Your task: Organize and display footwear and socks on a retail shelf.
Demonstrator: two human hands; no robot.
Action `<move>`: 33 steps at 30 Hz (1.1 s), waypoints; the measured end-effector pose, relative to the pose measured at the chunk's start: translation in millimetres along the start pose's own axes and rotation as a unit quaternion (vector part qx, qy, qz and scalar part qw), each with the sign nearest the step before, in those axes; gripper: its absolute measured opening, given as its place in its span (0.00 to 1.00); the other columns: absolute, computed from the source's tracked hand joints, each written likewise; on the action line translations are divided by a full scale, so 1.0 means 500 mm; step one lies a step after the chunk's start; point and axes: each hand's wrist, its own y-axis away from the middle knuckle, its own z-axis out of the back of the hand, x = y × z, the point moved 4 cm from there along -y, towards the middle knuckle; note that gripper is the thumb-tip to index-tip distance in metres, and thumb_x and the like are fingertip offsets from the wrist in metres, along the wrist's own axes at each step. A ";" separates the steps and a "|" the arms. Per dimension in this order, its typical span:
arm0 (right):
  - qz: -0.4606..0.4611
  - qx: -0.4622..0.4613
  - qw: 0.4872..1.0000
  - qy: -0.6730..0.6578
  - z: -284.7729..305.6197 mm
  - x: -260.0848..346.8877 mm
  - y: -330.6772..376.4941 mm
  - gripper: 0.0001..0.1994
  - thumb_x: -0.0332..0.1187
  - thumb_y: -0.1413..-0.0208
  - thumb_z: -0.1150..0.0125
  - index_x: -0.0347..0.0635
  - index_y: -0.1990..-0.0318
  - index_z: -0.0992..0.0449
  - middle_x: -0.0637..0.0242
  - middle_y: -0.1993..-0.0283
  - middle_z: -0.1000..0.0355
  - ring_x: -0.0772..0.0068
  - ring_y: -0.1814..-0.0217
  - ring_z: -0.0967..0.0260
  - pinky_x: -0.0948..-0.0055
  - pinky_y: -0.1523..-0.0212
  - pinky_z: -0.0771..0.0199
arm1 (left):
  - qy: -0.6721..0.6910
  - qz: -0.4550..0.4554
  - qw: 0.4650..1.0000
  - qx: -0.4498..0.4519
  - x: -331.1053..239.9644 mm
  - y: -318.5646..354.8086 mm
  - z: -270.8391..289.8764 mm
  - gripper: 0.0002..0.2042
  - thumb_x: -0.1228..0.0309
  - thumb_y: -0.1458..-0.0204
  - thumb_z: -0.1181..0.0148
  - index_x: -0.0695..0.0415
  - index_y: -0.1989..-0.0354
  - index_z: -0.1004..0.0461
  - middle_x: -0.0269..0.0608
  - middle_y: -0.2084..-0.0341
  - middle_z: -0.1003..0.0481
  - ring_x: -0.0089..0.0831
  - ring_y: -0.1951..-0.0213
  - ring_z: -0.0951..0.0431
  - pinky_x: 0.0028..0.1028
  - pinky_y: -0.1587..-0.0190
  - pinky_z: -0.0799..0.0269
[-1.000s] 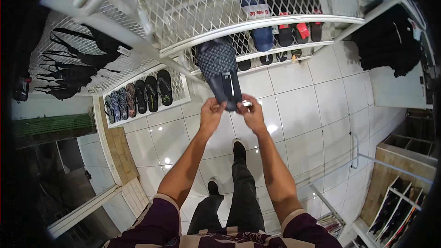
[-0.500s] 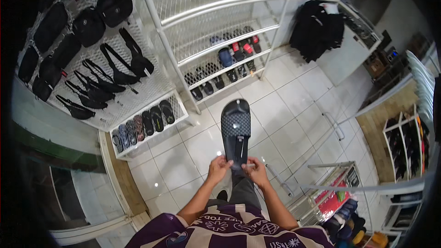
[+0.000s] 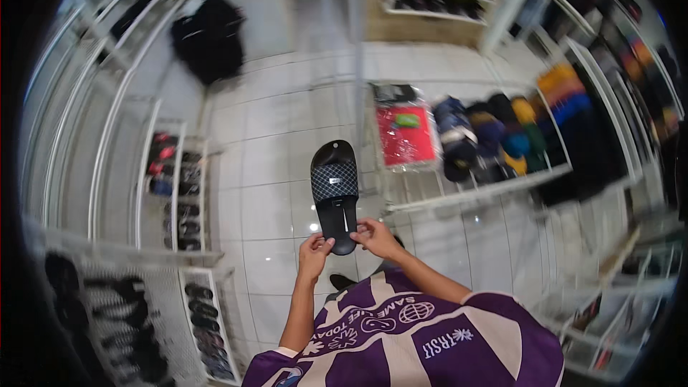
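Observation:
A black slide sandal [image 3: 335, 197] with a patterned strap and a small light label is held out in front of me, its toe pointing away. My left hand [image 3: 313, 254] pinches the left edge of its heel. On the heel's right edge, my right hand [image 3: 375, 239] has the sandal between thumb and fingers. A dark strip with a pale edge lies along the footbed behind the strap. The sandal's underside is hidden.
White floor tiles [image 3: 276, 118] spread beyond the sandal. To the right, a white-railed display holds a red plastic-wrapped package [image 3: 406, 136] and several caps [image 3: 459, 140]. Sandal racks [image 3: 208, 330] stand at left, and black clothing [image 3: 208, 36] hangs farther back.
My view has swung to the right, bringing the cap display nearer the middle and the sandal racks to the left. Both hands still hold the sandal by its heel.

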 end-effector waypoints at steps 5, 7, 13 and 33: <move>0.023 -0.139 0.978 -0.152 0.260 -0.027 0.034 0.20 0.31 0.49 0.36 0.33 0.51 0.33 0.63 0.60 0.29 0.75 0.67 0.28 0.76 0.71 0.23 | -0.107 -0.052 0.989 0.086 -0.062 -0.099 -0.296 0.18 0.71 0.50 0.39 0.66 0.53 0.29 0.40 0.69 0.24 0.23 0.68 0.26 0.21 0.63 0.31; 0.015 -0.163 0.968 -0.190 0.366 -0.040 0.048 0.19 0.29 0.49 0.37 0.32 0.52 0.34 0.63 0.60 0.29 0.73 0.65 0.27 0.75 0.68 0.20 | -0.137 -0.078 0.980 0.119 -0.062 -0.140 -0.422 0.20 0.70 0.49 0.39 0.65 0.49 0.30 0.39 0.71 0.26 0.21 0.71 0.28 0.20 0.69 0.32; -0.009 -0.322 0.896 -0.304 0.690 -0.140 0.019 0.15 0.28 0.47 0.39 0.33 0.54 0.32 0.64 0.62 0.30 0.75 0.68 0.29 0.76 0.69 0.22 | -0.250 -0.085 0.937 0.229 -0.037 -0.269 -0.817 0.23 0.68 0.49 0.40 0.62 0.45 0.32 0.43 0.66 0.25 0.24 0.71 0.25 0.22 0.72 0.30; -0.261 -0.490 0.776 -0.299 1.183 -0.426 -0.270 0.22 0.22 0.51 0.40 0.26 0.49 0.39 0.52 0.56 0.33 0.61 0.60 0.28 0.67 0.67 0.19 | -0.395 -0.102 0.863 0.297 0.146 -0.541 -1.244 0.18 0.73 0.46 0.49 0.58 0.46 0.32 0.53 0.55 0.27 0.44 0.54 0.24 0.33 0.52 0.30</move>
